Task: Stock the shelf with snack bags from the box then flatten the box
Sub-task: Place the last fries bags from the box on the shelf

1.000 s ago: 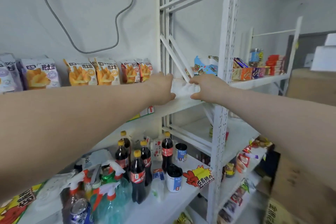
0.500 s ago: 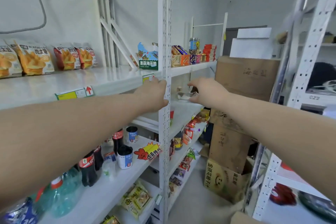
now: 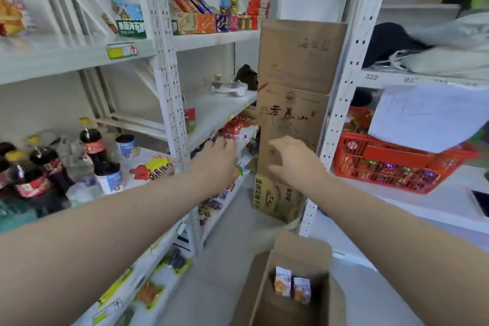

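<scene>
An open brown cardboard box [image 3: 299, 254] stands on the floor at the bottom right, with two orange snack bags [image 3: 292, 286] upright inside. An orange snack bag [image 3: 12, 12] stands on the white upper shelf [image 3: 53, 58] at the far left. My left hand [image 3: 215, 160] and my right hand [image 3: 292, 160] are stretched forward at mid height, above and beyond the box. Both hold nothing, and their fingers are spread.
White metal racks stand left and right of a narrow aisle. Cola bottles [image 3: 91, 140] and cups fill the left middle shelf. Tall stacked cartons [image 3: 296, 103] block the aisle's far end. A red basket [image 3: 397, 164] sits on the right rack.
The view has swung right and down, away from the upper shelf. Both hands have dropped from the shelf edge to mid height. The box with bags has come into view.
</scene>
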